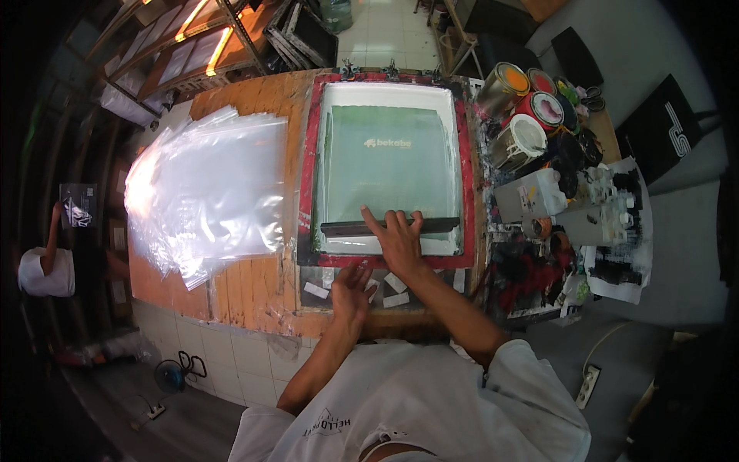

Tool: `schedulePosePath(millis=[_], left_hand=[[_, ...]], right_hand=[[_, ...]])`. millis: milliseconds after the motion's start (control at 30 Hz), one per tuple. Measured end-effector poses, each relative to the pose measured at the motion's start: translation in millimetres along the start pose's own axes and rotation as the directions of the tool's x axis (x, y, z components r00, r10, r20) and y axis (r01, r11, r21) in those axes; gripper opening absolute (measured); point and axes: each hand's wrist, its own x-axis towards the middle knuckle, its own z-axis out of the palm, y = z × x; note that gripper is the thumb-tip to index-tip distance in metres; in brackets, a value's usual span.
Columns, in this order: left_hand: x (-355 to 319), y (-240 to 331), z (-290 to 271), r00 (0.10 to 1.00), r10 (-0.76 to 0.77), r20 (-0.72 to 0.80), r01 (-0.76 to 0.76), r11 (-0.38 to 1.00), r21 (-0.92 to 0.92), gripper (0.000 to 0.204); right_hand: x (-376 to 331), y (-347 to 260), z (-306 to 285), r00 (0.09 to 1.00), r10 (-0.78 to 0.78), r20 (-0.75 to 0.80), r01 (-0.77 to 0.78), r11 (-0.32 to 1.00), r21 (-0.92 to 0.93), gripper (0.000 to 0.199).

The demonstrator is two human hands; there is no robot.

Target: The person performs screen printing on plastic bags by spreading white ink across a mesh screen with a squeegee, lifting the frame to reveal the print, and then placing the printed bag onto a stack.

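A screen printing frame (465,192) with red edges lies on the table in front of me, its mesh (385,177) green with a small pale logo in the upper part. Across the near end of the mesh rests a long dark squeegee (440,225). My right hand (400,240) is closed on its middle, with fingers over the bar. Just below the frame's near edge is my left hand (352,296), palm partly up and fingers loosely apart. Nothing shows in it; its fingertips are at the frame's edge, and whether they touch it I cannot tell.
Clear plastic bags (223,192) lie in a fanned pile on the left. Paint cans (508,81), a white tub (527,137) and plastic bottles (539,192) crowd the right side. Hinge clamps (392,69) sit at the frame's far edge. Another person (48,271) is at far left.
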Motion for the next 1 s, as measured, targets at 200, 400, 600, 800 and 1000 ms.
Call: schedulePosePath(millis=[200, 400, 600, 800, 1000], left_hand=[[-4, -3, 0, 0.999, 0.005, -0.044, -0.004, 1.0, 0.03, 0.04], [-5, -5, -6, 1.0, -0.005, -0.025, 0.005, 1.0, -0.005, 0.03], [-13, -4, -1, 1.0, 0.029, 0.008, -0.029, 1.0, 0.001, 0.027], [-25, 4, -1, 0.998, 0.044, 0.034, -0.044, 0.999, -0.008, 0.03], [-49, 28, 16, 0.972, 0.142, 0.188, -0.15, 0.988, 0.031, 0.03]], right_hand=[[91, 50, 30, 0.995, -0.023, -0.093, 0.022, 1.0, -0.019, 0.071], [209, 110, 57, 0.991, -0.015, -0.133, -0.002, 0.992, -0.129, 0.058], [234, 127, 37, 0.987, 0.028, 0.158, -0.03, 0.999, 0.014, 0.078], [94, 47, -32, 0.971, -0.092, 0.22, 0.048, 0.979, 0.196, 0.079], [13, -18, -80, 1.0, 0.005, -0.011, -0.005, 1.0, -0.025, 0.073]])
